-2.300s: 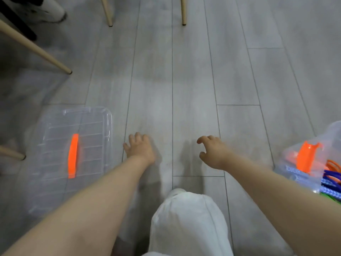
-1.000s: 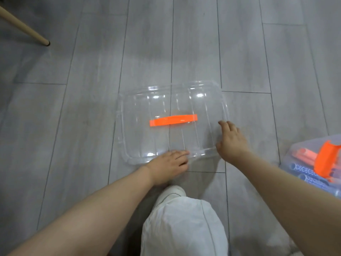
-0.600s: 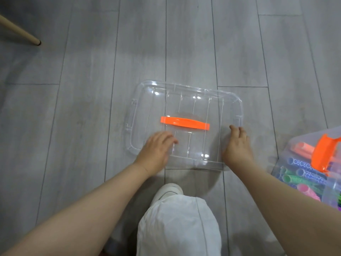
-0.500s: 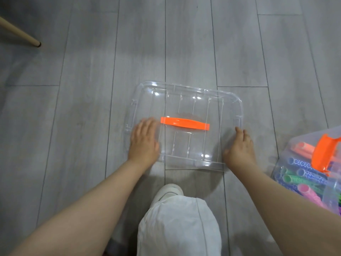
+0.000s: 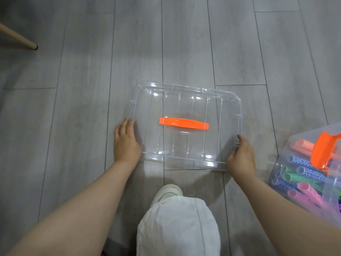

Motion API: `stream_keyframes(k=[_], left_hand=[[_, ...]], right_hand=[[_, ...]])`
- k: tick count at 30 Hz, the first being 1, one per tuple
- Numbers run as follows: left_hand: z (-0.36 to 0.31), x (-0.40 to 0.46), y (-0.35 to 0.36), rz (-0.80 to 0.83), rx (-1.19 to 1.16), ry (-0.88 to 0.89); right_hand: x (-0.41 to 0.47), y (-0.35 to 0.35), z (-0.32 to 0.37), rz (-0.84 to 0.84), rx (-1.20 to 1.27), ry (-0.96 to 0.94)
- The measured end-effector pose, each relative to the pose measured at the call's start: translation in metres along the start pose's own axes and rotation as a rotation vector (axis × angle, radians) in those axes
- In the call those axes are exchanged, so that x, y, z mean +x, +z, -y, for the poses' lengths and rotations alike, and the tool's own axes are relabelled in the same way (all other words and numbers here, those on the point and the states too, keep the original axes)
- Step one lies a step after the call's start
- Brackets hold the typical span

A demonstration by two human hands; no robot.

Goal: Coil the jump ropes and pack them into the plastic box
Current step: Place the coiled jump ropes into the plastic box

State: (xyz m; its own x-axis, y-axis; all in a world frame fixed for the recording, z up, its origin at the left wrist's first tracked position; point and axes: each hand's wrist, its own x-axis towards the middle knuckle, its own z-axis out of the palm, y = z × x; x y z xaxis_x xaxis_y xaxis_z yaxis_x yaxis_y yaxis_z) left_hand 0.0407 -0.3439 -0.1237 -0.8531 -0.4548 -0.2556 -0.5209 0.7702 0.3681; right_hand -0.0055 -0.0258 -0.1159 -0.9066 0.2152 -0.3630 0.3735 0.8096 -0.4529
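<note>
Bracketing the clear lid (image 5: 184, 124) mid-frame, left hand (image 5: 125, 143) flat, right hand (image 5: 241, 157) curled on its edge, plastic box (image 5: 299, 143) of jump ropes (image 5: 304, 174) lower right; risking slippery plastic skidding.

I see a grey plank floor (image 5: 73, 126); a wooden furniture leg (image 5: 17, 38) touches it far left of my white-trousered knee (image 5: 177, 226).
</note>
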Motion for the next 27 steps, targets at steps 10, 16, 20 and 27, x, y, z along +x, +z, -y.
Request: stream_keyframes(k=[10, 16, 20, 27], left_hand=[[-0.016, 0.002, -0.010, -0.034, -0.102, -0.216], [-0.027, 0.001, -0.040, -0.061, -0.165, -0.283], [-0.045, -0.008, -0.060, -0.130, -0.244, -0.293], [-0.121, -0.028, -0.096, -0.161, -0.316, -0.191]], right_hand=[[-0.008, -0.021, 0.005, -0.010, -0.037, -0.074], [-0.005, -0.049, 0.016, 0.004, -0.107, -0.200], [-0.014, -0.075, 0.029, -0.079, -0.191, -0.235], [-0.020, -0.168, 0.019, -0.299, -0.227, -0.338]])
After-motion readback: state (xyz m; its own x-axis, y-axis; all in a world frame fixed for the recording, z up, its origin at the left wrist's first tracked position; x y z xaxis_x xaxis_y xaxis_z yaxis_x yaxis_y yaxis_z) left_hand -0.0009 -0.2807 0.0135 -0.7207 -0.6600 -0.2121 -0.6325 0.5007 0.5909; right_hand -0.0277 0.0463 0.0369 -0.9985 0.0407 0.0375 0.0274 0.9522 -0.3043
